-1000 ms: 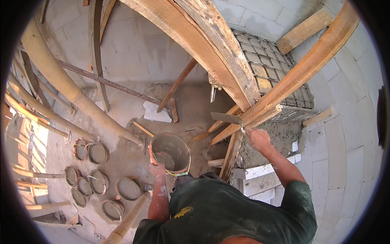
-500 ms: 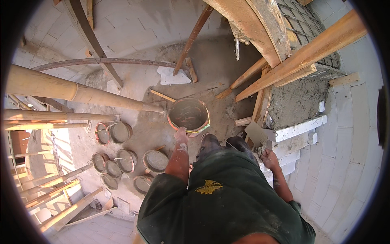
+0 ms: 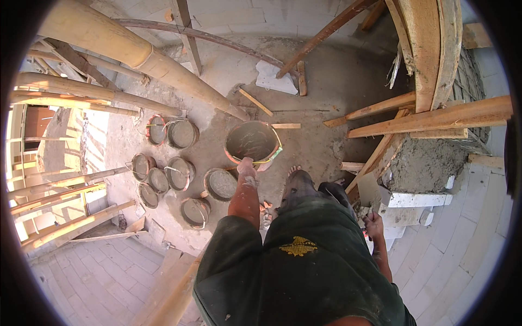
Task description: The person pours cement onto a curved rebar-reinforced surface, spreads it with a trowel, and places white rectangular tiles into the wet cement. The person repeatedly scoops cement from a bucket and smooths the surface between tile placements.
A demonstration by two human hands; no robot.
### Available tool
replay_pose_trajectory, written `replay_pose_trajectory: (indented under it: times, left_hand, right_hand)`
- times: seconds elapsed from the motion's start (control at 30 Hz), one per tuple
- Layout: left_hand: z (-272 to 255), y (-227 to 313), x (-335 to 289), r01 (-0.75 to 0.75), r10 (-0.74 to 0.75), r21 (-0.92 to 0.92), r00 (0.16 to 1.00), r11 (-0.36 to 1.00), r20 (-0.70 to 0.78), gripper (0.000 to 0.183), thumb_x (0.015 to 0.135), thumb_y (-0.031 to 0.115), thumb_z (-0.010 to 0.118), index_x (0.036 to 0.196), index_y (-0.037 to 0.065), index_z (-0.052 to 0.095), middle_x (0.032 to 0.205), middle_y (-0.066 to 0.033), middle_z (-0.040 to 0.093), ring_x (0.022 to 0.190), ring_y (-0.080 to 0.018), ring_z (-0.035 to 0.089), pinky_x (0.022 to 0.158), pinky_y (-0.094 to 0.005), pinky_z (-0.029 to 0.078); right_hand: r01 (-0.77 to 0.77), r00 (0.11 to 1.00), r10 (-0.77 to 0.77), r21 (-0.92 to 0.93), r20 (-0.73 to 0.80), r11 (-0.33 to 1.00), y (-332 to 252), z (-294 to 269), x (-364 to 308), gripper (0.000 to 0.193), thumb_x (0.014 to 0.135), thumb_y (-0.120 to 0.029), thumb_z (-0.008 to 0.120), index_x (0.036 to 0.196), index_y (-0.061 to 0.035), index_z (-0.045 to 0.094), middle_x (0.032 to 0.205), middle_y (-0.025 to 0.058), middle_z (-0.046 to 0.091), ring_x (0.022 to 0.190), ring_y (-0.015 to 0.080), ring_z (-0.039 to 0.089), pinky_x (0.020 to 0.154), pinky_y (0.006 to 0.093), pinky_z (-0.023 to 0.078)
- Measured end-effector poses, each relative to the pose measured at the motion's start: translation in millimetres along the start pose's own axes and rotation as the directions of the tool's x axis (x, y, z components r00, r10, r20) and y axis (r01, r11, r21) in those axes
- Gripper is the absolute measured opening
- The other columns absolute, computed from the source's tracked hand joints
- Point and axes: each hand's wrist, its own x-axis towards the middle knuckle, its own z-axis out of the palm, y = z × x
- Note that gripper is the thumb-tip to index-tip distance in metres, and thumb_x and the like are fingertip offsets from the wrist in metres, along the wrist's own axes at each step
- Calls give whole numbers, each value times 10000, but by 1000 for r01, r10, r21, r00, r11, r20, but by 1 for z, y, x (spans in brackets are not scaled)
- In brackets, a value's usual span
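Note:
My left hand is closed on the near rim of a large bucket, which has an orange rim and a yellow-green handle. Grey mortar coats the inside of it. Whether its base rests on the floor I cannot tell. At my right side, my right hand grips a trowel, its flat pale blade pointing away from me. The fingers hide most of its handle. Just beyond the blade lies a mass of wet mortar on a white block ledge.
Several mortar-filled buckets stand on the floor to the left. A thick bamboo pole slants down near the large bucket. Timber props and curved boards crowd the far right. Short wood strips lie beyond the bucket.
My view has turned, so the surroundings sit differently. The large bucket, still in my left hand, has moved nearer the filled buckets. A wood strip beyond it has come into sight.

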Motion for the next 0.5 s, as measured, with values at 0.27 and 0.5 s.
replay_pose_trajectory:
  times: [0.27, 0.5]
  left_hand:
    - [-32, 40, 33, -56, 108, -242, 972, 969, 208, 643, 956, 270, 676, 1488, -17, 455, 1366, -164, 575, 1243, -380, 616, 981, -513, 599]
    - [124, -70, -95, -266, -185, 559, 761, 786, 622, 712, 958, 303, 741, 1556, 103, 410, 1479, -116, 533, 1277, -328, 618, 957, -517, 575]
  right_hand:
    - [204, 978, -205, -27, -41, 978, -55, -24, 23, 368, 930, -232, 732, 1167, 39, 660, 819, 178, 688, 788, 306, 648, 809, 450, 525]
    - [179, 964, -189, -74, -186, 981, -14, -22, 6, 318, 859, -288, 706, 872, -5, 561, 788, 208, 606, 764, 364, 603, 716, 507, 470]
